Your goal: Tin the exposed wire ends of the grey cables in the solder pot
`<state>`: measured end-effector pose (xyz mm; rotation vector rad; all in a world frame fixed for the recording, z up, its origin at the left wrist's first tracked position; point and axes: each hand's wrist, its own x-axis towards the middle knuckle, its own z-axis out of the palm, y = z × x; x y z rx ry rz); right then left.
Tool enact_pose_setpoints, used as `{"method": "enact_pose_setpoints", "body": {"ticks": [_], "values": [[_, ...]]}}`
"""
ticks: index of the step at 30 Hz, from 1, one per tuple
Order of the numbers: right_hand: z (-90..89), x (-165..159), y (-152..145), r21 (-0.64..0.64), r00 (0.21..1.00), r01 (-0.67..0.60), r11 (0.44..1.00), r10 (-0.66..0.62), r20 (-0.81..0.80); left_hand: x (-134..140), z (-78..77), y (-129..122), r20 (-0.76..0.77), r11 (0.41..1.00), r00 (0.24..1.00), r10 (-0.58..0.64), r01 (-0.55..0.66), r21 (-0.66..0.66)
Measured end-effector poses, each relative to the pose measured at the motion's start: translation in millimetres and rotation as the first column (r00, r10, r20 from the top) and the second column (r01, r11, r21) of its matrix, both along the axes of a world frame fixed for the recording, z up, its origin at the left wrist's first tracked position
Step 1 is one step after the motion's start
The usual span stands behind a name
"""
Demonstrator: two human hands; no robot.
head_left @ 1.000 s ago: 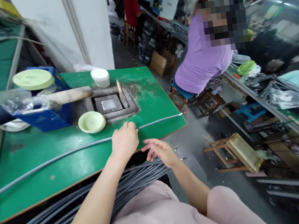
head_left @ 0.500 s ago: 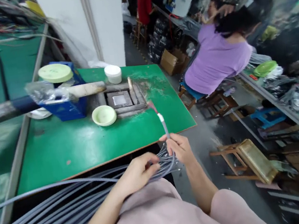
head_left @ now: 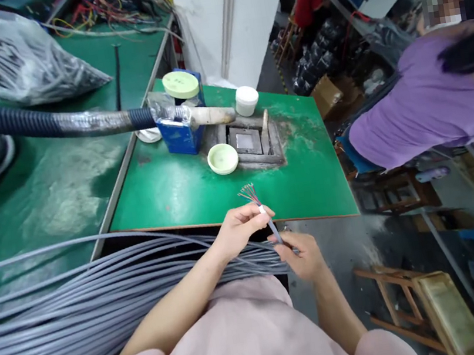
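A grey cable (head_left: 276,231) stands up between my hands, its stripped end fanned into several thin coloured wires (head_left: 249,194). My left hand (head_left: 244,228) pinches it at the white band just below the wires. Lower down, my right hand (head_left: 299,252) grips the same cable's grey jacket. A thick bundle of grey cables (head_left: 116,296) lies across my lap and runs off to the left. Beyond the wires, a framed square pot (head_left: 246,140) is set into the green table (head_left: 168,193), with a wooden-looking stick (head_left: 265,129) leaning in it.
Near the pot are a pale green bowl (head_left: 222,159), a white tub (head_left: 247,101) and a blue box (head_left: 181,138). A ribbed hose (head_left: 95,122) reaches over from the left. To the right, a person in purple (head_left: 426,102) sits; a wooden stool (head_left: 443,307) stands on the floor.
My left hand has moved from the bundle up to the white band on the cable. The wire end has come closer to me and spread apart. The view has turned left.
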<state>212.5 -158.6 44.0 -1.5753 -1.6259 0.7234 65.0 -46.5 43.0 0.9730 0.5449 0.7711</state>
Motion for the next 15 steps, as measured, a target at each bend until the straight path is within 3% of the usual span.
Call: {"method": "enact_pose_setpoints", "body": {"ticks": [7, 10, 15], "values": [[5.5, -8, 6, -0.085, 0.973, -0.044, 0.995, 0.023, -0.228, -2, -12.6, -8, 0.116, 0.969, 0.965, -0.237, 0.243, -0.046], [6.2, -11, 8, -0.041, 0.974, -0.035, 0.999, 0.025, -0.226, -4, -14.2, -4, 0.166, 0.963, 0.957, -0.239, 0.255, -0.087], [4.8, -13, 7, -0.014, 0.988, -0.029, 0.999, 0.026, -0.153, -6, -11.7, 6, 0.195, 0.968, 0.972, -0.129, 0.166, -0.189]]}}
